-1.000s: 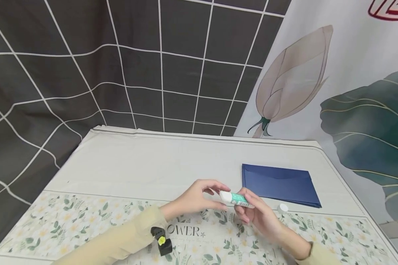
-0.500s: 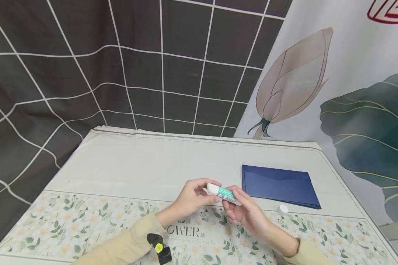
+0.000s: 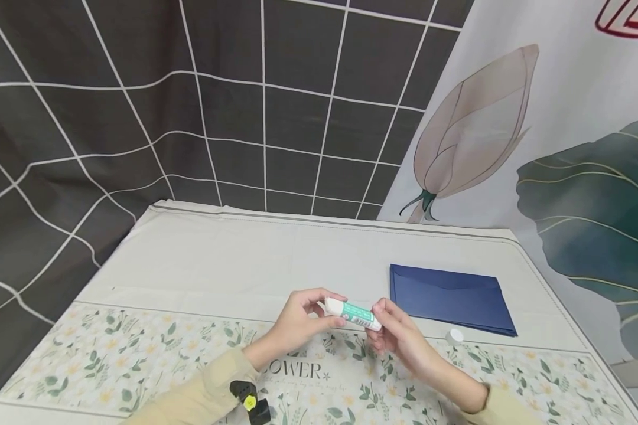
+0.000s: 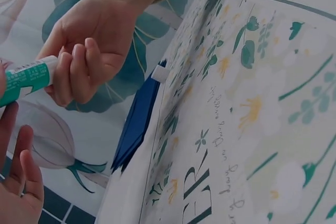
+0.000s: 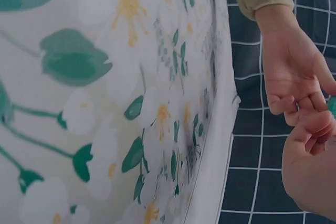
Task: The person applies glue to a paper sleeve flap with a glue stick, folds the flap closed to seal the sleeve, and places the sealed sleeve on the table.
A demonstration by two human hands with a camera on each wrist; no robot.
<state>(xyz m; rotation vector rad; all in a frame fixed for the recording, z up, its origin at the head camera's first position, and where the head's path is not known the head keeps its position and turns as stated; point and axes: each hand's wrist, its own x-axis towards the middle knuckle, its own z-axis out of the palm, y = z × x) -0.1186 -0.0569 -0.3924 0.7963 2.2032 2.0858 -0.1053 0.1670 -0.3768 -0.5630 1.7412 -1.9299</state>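
Observation:
A green and white glue stick (image 3: pixel 354 313) lies nearly level between my two hands, above the table. My left hand (image 3: pixel 298 316) pinches its white end between thumb and fingers. At the other end, my right hand (image 3: pixel 404 337) grips the base with thumb and fingertips. The left wrist view shows the right hand (image 4: pixel 94 51) curled at the end of the glue stick (image 4: pixel 29 81). In the right wrist view only a sliver of green shows at the edge, beside the left hand (image 5: pixel 294 72). A small white cap (image 3: pixel 455 336) sits on the table to the right.
Dark blue envelopes (image 3: pixel 452 300) lie stacked behind my right hand. A floral-printed cloth (image 3: pixel 154 360) covers the near part of the white table (image 3: pixel 234 254). A dark checked curtain (image 3: pixel 218 118) and a leaf-printed one hang behind it.
Both hands have moved left with the glue stick. The left thumb and fingers have closed onto its white end, and the right fingers have shifted to the base. Cap and envelopes stay put.

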